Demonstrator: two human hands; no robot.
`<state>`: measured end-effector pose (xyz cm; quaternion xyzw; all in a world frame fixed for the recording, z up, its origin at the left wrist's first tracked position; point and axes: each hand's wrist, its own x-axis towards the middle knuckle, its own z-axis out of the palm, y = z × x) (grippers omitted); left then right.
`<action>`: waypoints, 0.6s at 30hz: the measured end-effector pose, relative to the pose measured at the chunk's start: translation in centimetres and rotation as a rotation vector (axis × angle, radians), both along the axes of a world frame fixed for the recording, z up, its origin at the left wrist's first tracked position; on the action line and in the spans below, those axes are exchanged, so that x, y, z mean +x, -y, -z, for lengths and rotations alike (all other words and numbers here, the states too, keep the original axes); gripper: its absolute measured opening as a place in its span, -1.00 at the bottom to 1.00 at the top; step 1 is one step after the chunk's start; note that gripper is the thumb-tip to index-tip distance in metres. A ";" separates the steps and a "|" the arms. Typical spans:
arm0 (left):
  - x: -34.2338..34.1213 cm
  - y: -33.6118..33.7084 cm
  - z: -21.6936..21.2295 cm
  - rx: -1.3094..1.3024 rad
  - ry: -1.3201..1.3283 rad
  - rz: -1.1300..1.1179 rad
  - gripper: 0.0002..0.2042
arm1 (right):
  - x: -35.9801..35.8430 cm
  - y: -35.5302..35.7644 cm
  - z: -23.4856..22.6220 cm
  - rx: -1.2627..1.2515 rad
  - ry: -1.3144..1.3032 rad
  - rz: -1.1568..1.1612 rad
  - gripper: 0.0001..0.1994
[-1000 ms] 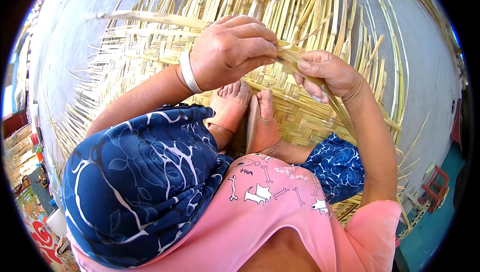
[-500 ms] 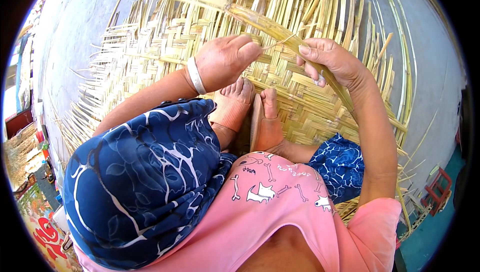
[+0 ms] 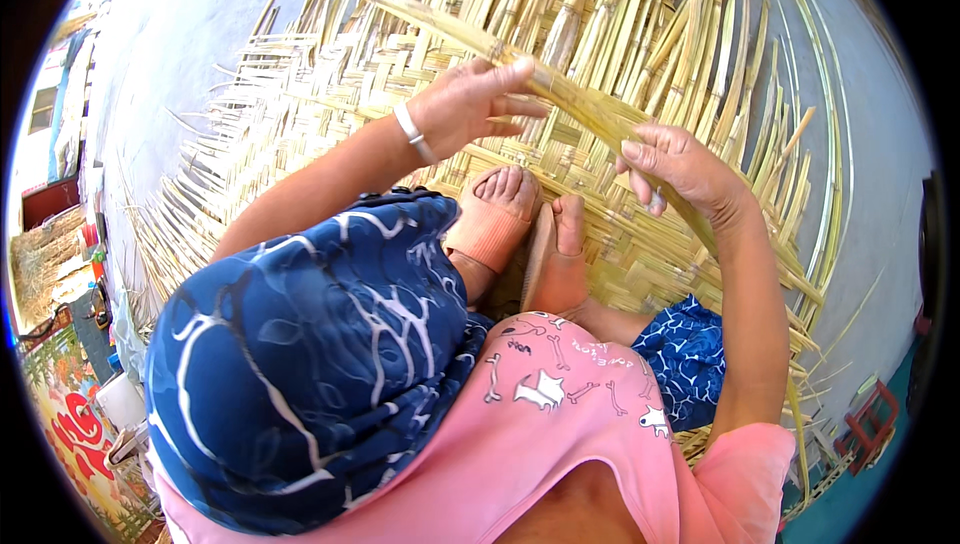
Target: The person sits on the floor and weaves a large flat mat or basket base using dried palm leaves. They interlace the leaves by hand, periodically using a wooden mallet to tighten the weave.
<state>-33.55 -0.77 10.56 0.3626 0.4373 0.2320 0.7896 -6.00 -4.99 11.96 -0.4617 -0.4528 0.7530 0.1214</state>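
Observation:
A long yellow-green split cane strip (image 3: 430, 19) slants from the upper left down to the right, passing above a woven cane mat (image 3: 335, 84). My right hand (image 3: 690, 169) grips the strip's lower part between thumb and fingers. The strip's tail end runs behind my right forearm. My left hand (image 3: 470, 109), with a white bracelet on the wrist, has its fingers stretched apart. Its thumb tip lies over the strip's middle; whether it touches cannot be told. No thing shows in that palm.
My sandalled feet (image 3: 488, 219) stand on the mat. Unwoven strips (image 3: 715, 54) stick out along its far edge. Thin green strips (image 3: 835, 154) lie on the grey floor at right. A red-framed stool (image 3: 872, 424) stands at far right, a printed floral sheet (image 3: 80, 434) at lower left.
My left hand has opened from a closed fist, its fingers now spread beside the strip. My right hand keeps its hold. The whole view has shifted slightly.

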 end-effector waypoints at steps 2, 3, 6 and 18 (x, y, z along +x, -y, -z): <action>-0.5 -1.3 1.8 -0.065 0.195 -0.169 -0.67 | -0.3 0.2 0.4 -0.020 -0.012 0.010 -0.65; -0.9 -2.0 2.7 -0.035 0.228 -0.222 -0.71 | -0.3 0.4 0.7 -0.034 -0.016 0.019 -0.65; -2.3 -3.0 2.4 0.048 0.220 -0.389 -0.84 | 0.1 0.4 1.8 0.019 0.142 0.033 -0.67; -4.4 -5.2 5.3 0.242 -0.216 -0.578 -0.82 | -1.3 -0.1 4.4 0.070 0.331 0.042 -0.71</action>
